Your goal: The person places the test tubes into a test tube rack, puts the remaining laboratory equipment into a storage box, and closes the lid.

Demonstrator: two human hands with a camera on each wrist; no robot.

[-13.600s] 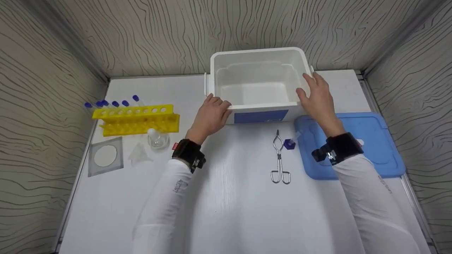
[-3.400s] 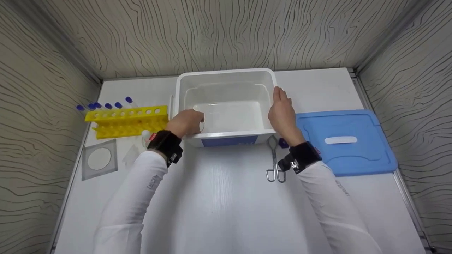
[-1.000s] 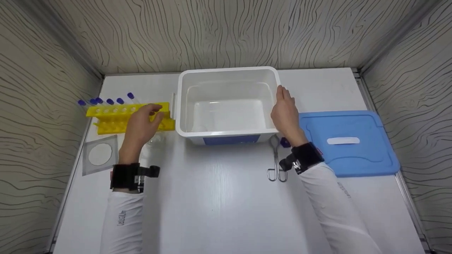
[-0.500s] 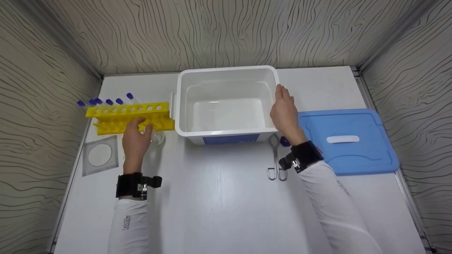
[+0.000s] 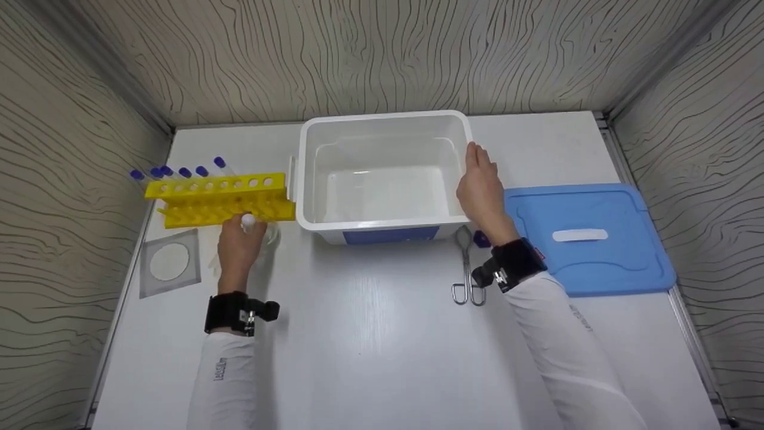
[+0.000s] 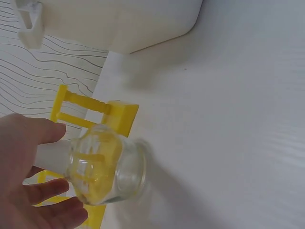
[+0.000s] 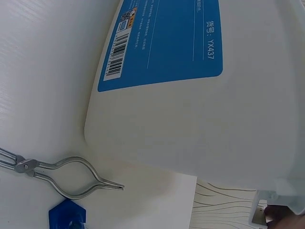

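The white plastic bin point(image 5: 382, 173) stands at the table's point(image 5: 370, 334) twelve o'clock, rectangular with rounded corners, smooth glossy walls and nothing visible inside; a blue label point(image 7: 162, 43) with a barcode covers its near face. The right hand point(image 5: 482, 194) lies flat against the bin's three o'clock wall, fingers straight and together, thumb toward the rim. At the bin's nine o'clock the left hand point(image 5: 239, 248) curls its fingers point(image 6: 45, 191) and thumb round the frosted neck of a small clear glass flask point(image 6: 107, 167), round-bodied and transparent; whether it contains anything cannot be told. The flask sits on the table just in front of the yellow plastic tube rack point(image 5: 221, 200), whose bars show through the glass in the left wrist view. The rack's top row of round holes carries five tubes with blue caps point(image 5: 179, 172) at its far-left end; the other holes stand open. At eight o'clock from the rack lies a square clear sleeve with a white paper disc point(image 5: 169, 263). Metal tongs point(image 5: 467, 269), thin bent wire with two loop handles, lie at the bin's five o'clock, a small blue cap point(image 7: 66, 214) beside their tips. The flat blue lid point(image 5: 588, 239), with a white oblong handle, rests at three o'clock.
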